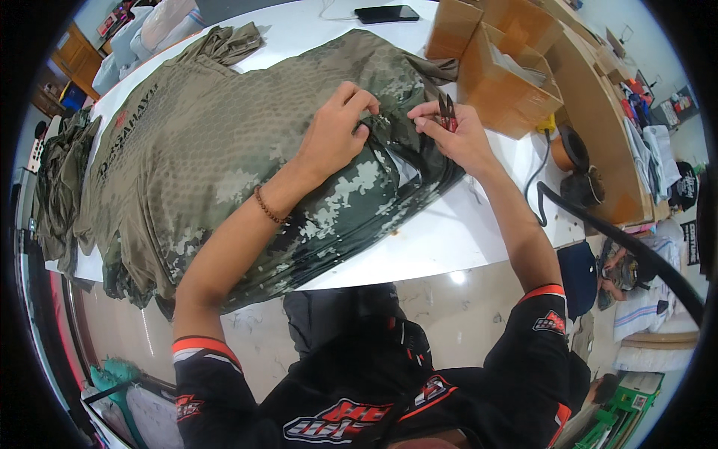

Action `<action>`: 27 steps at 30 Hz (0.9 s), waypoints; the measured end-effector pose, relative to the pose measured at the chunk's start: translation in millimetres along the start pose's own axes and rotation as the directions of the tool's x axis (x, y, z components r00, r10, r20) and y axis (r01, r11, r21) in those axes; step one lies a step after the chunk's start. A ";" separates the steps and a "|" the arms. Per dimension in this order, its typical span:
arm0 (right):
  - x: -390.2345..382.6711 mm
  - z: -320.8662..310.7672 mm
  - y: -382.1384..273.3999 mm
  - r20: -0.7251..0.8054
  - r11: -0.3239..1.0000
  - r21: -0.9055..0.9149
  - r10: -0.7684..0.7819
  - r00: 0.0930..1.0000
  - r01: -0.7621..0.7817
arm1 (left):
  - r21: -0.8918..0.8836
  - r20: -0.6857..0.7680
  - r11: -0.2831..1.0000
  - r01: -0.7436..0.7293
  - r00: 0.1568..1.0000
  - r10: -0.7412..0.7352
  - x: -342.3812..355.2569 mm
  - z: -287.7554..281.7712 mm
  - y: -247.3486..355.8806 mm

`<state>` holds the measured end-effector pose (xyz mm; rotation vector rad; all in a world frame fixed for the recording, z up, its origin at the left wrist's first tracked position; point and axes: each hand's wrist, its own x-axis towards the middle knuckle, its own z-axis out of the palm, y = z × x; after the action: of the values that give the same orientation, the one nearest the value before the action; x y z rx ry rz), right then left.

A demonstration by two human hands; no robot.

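A camouflage shirt [247,127] in olive and dark green lies spread over the white table. Near its right end my left hand [340,123] is closed, pinching a fold of the fabric between thumb and fingers. A little to the right, my right hand [452,131] is closed around small thread snips [448,114] with red handles and dark blades pointing away from me. The thumb and forefinger of that hand come together at the shirt's edge; whether they also pinch a thread is too small to tell. Between the hands the cloth is bunched, with a pale gap showing.
Open cardboard boxes [508,75] stand at the right back of the table [471,232]. Beside them are a brown tape roll [570,148] and a black cable. A phone [387,13] lies at the far edge. More camouflage garments [63,179] hang at the left. Another person sits at far right.
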<state>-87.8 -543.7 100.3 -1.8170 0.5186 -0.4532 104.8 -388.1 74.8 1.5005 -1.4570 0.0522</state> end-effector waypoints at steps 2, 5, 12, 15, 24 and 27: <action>8.9 9.8 2.5 0.076 0.999 0.007 0.044 0.996 -0.045 | -0.073 0.089 0.997 0.013 0.996 -0.006 -4.0 -5.4 -14.7; 14.9 25.7 8.6 0.110 0.988 0.143 0.047 0.993 -0.062 | -0.110 0.151 0.991 0.070 0.987 -0.053 -4.3 -5.8 -28.3; 27.1 35.1 20.1 0.089 0.979 0.189 0.064 0.994 -0.079 | -0.002 0.188 0.989 0.148 0.971 -0.145 -4.3 -6.7 -11.4; 25.0 39.0 18.5 0.078 0.983 0.169 0.064 0.995 -0.077 | 0.041 0.182 0.983 0.178 0.966 -0.183 -5.9 -5.2 -14.5; 13.8 34.0 22.4 0.129 0.963 -0.154 -0.202 0.971 0.221 | -0.248 0.366 0.896 0.369 0.892 -0.266 -2.4 -12.0 -29.6; 12.6 35.0 21.1 0.132 0.972 -0.120 -0.186 0.974 0.202 | -0.485 0.411 0.732 0.479 0.863 -0.292 -3.9 -9.0 -40.1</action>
<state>-60.8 -528.8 70.6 -2.0198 0.2943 -0.4478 139.8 -388.6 52.9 1.2959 -1.1965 -0.8562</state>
